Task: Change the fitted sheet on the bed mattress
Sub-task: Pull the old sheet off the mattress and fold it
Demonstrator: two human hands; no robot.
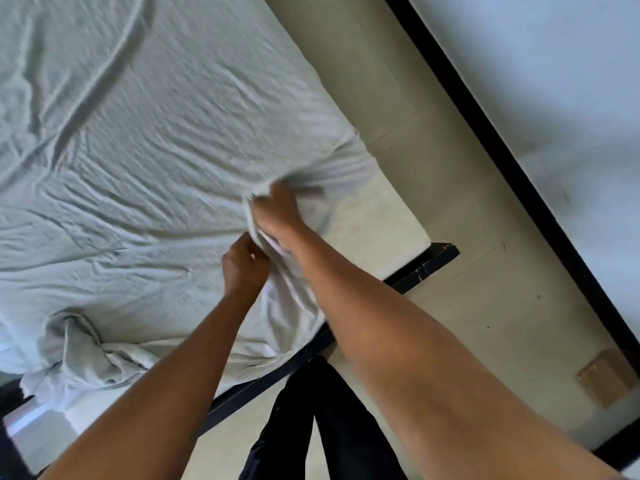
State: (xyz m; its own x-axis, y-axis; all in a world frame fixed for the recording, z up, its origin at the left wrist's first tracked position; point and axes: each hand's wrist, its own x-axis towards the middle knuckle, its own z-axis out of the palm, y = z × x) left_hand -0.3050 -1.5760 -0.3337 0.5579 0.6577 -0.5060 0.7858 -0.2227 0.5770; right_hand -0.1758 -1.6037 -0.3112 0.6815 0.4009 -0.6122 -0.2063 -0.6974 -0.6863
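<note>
A wrinkled pale grey-green fitted sheet (145, 161) covers most of the mattress. Near the bed's right corner the sheet is pulled back, and bare white mattress (381, 223) shows there. My right hand (277, 209) grips a bunched fold of the sheet's edge close to that corner. Just below it, my left hand (244, 265) is closed around the same gathered edge. A loose, crumpled length of the sheet (79, 358) hangs over the near side of the bed at lower left. The frame is motion-blurred.
A black bed frame (422, 268) runs under the mattress edge. Beige floor (450, 168) lies beyond the corner, bounded by a black skirting strip (519, 174) and a white wall. My dark trouser legs (322, 427) stand by the bed. A brown patch (606, 375) lies on the floor.
</note>
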